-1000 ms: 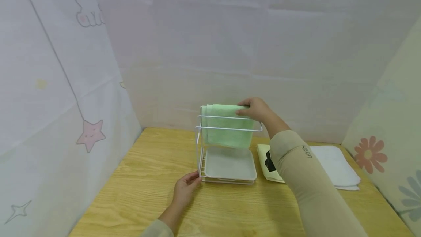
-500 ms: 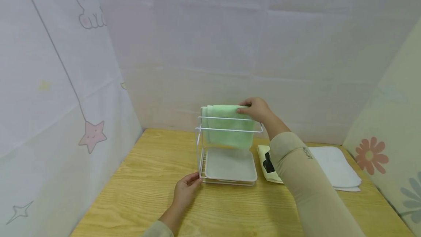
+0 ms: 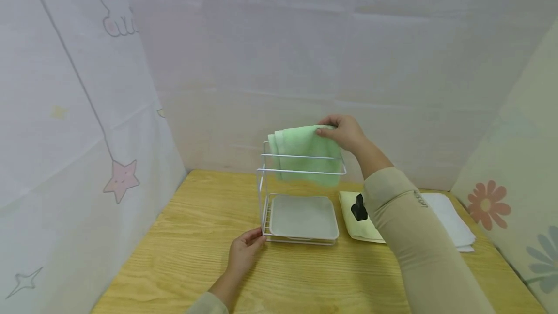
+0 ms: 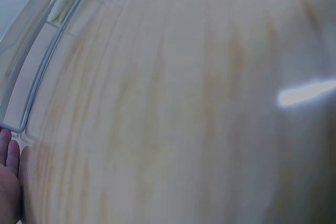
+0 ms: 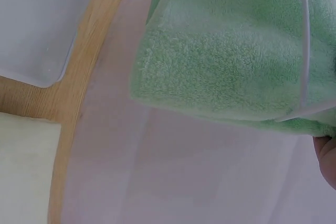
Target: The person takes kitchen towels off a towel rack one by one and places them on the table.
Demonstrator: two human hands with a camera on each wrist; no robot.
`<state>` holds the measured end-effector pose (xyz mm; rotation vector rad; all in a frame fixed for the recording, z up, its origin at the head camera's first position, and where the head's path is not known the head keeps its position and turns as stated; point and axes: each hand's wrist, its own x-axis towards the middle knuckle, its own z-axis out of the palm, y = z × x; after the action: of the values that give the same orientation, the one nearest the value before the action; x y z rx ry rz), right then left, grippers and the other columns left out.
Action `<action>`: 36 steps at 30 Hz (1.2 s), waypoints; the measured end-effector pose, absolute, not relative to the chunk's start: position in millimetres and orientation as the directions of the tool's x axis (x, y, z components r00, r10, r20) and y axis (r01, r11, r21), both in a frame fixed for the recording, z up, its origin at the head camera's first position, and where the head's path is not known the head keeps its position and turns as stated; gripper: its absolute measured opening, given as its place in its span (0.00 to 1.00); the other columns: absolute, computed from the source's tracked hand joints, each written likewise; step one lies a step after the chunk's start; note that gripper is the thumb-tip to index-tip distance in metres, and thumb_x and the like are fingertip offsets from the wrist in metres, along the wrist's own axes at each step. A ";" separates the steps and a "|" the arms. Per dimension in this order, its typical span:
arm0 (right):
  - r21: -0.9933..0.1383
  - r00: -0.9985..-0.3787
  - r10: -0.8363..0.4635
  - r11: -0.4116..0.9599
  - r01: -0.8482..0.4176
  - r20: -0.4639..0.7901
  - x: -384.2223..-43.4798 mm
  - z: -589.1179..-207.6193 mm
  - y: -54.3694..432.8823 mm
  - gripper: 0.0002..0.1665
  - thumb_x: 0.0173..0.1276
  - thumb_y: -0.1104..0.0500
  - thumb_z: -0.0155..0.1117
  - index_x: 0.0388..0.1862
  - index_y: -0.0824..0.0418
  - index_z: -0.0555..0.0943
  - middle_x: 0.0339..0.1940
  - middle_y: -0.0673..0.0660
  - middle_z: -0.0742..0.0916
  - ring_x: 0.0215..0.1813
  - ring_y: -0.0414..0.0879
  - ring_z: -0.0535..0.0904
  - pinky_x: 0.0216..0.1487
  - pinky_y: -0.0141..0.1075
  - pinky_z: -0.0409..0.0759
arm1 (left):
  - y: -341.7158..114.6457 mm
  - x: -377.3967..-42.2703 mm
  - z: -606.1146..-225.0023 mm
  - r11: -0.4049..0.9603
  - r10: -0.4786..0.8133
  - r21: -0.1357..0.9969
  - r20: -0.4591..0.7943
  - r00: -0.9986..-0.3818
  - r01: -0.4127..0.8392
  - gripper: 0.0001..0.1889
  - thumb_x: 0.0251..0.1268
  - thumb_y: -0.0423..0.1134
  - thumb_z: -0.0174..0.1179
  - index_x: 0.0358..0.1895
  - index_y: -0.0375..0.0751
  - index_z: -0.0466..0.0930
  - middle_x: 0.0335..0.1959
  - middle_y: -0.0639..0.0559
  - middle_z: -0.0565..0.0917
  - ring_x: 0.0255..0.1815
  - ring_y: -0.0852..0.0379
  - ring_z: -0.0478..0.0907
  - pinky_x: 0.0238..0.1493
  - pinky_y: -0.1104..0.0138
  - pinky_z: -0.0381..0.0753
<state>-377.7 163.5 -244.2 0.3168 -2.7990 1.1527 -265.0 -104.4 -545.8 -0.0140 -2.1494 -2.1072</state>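
Note:
In the head view my right hand point(image 3: 344, 132) pinches the upper right corner of a folded green towel point(image 3: 305, 145). The towel's right side is raised, and its lower part hangs behind the front bars of a white wire rack point(image 3: 302, 171). The right wrist view shows the towel's fluffy face point(image 5: 210, 72) with a bar crossing it. At the rack's lower front left corner, my left hand point(image 3: 244, 252) holds the frame between thumb and fingers. Only part of that hand point(image 4: 9, 182) shows in the left wrist view. A grey tray point(image 3: 304, 217) sits on the rack's base.
Right of the rack lies a folded pale yellow cloth point(image 3: 364, 229) with a black patch, partly behind my right sleeve. A folded white cloth point(image 3: 451, 217) lies farther right. Printed fabric walls enclose the wooden table point(image 3: 183, 236) at the back and sides.
My right hand has moved up and slightly right, lifting the towel's right side and lower edge with it. The left hand stays at the rack's corner.

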 end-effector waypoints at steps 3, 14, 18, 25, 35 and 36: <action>-0.694 -0.970 -0.146 0.679 -0.240 0.192 -375.2 -235.7 160.1 0.22 0.68 0.49 0.67 0.57 0.57 0.82 0.61 0.58 0.83 0.64 0.52 0.73 0.63 0.46 0.75 | -104.1 -264.4 -544.3 0.016 -0.088 0.996 0.091 -0.992 0.090 0.16 0.64 0.28 0.63 0.53 0.22 0.78 0.52 0.28 0.82 0.43 0.62 0.84 0.43 0.78 0.83; -0.738 -0.961 -0.100 0.622 -0.262 0.257 -358.8 -192.8 153.1 0.25 0.65 0.48 0.70 0.58 0.54 0.83 0.64 0.55 0.82 0.64 0.48 0.74 0.55 0.39 0.76 | -105.0 -264.5 -544.4 0.029 -0.089 0.994 0.111 -0.990 0.109 0.16 0.64 0.28 0.62 0.53 0.21 0.78 0.51 0.28 0.82 0.46 0.49 0.85 0.43 0.72 0.86; -0.766 -0.960 -0.067 0.588 -0.259 0.272 -350.5 -175.9 152.9 0.25 0.63 0.46 0.71 0.57 0.51 0.83 0.64 0.53 0.82 0.61 0.45 0.75 0.48 0.33 0.76 | -106.6 -265.8 -545.0 0.045 -0.090 0.993 0.114 -0.989 0.111 0.16 0.64 0.29 0.63 0.53 0.22 0.78 0.51 0.28 0.83 0.45 0.52 0.85 0.43 0.73 0.86; -0.822 -0.943 -0.015 0.484 -0.298 0.333 -333.3 -145.1 158.8 0.23 0.58 0.45 0.75 0.52 0.48 0.86 0.59 0.49 0.84 0.53 0.39 0.77 0.42 0.29 0.77 | -106.8 -265.4 -540.7 0.061 -0.084 0.994 0.100 -0.991 0.096 0.17 0.65 0.29 0.62 0.54 0.22 0.78 0.52 0.28 0.82 0.44 0.58 0.84 0.43 0.75 0.85; -0.839 -0.908 0.021 0.391 -0.378 0.418 -297.7 -111.2 181.0 0.17 0.54 0.50 0.79 0.43 0.48 0.89 0.38 0.39 0.87 0.40 0.36 0.80 0.32 0.25 0.79 | -107.6 -271.2 -542.0 0.054 -0.093 0.996 0.069 -0.993 0.064 0.18 0.64 0.31 0.64 0.54 0.25 0.79 0.52 0.31 0.83 0.41 0.66 0.82 0.41 0.79 0.83; -0.836 -0.903 0.027 0.390 -0.386 0.430 -293.7 -109.6 184.4 0.16 0.53 0.50 0.79 0.43 0.47 0.89 0.38 0.39 0.87 0.40 0.36 0.80 0.32 0.25 0.79 | -107.5 -271.3 -541.7 0.059 -0.096 0.996 0.070 -0.993 0.064 0.17 0.64 0.31 0.64 0.54 0.25 0.79 0.52 0.31 0.83 0.41 0.66 0.82 0.41 0.79 0.82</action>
<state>-293.7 184.4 -109.6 0.3111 -2.2802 1.5193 -271.3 -107.5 -541.7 0.0330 -2.1982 -2.0776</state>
